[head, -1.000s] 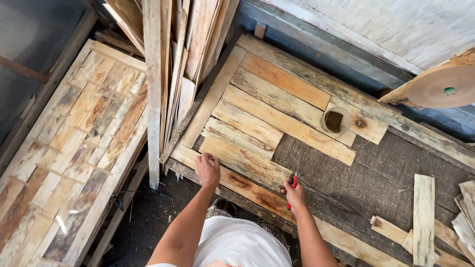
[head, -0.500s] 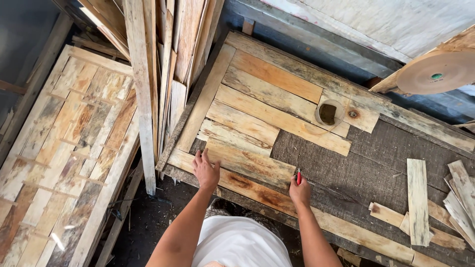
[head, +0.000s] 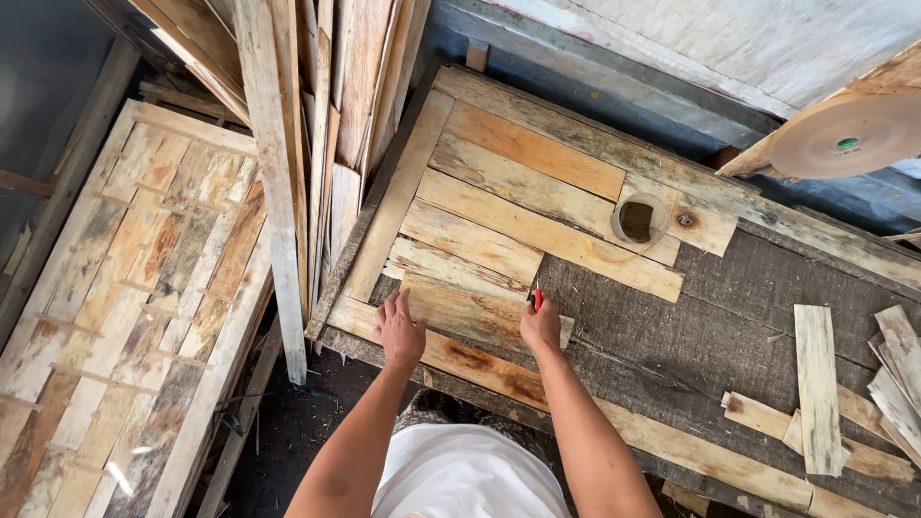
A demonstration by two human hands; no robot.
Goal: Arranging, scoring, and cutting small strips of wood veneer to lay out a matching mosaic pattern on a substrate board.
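Left hand (head: 399, 330) lay flat, fingers spread, palm down on a short wood plank (head: 470, 309) at the near edge of the panel frame (head: 576, 153). Right hand (head: 541, 324) was closed around a red pencil (head: 537, 297), tip at the plank's right end. Plank sat flush under the other fitted slats (head: 537, 206). Small round container (head: 639, 221) sat further back; loose offcuts (head: 818, 384) lay to the right.

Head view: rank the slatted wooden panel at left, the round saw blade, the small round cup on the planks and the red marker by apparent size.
1. slatted wooden panel
2. round saw blade, partly cut off by the frame edge
3. small round cup
4. red marker, mostly hidden in the right hand
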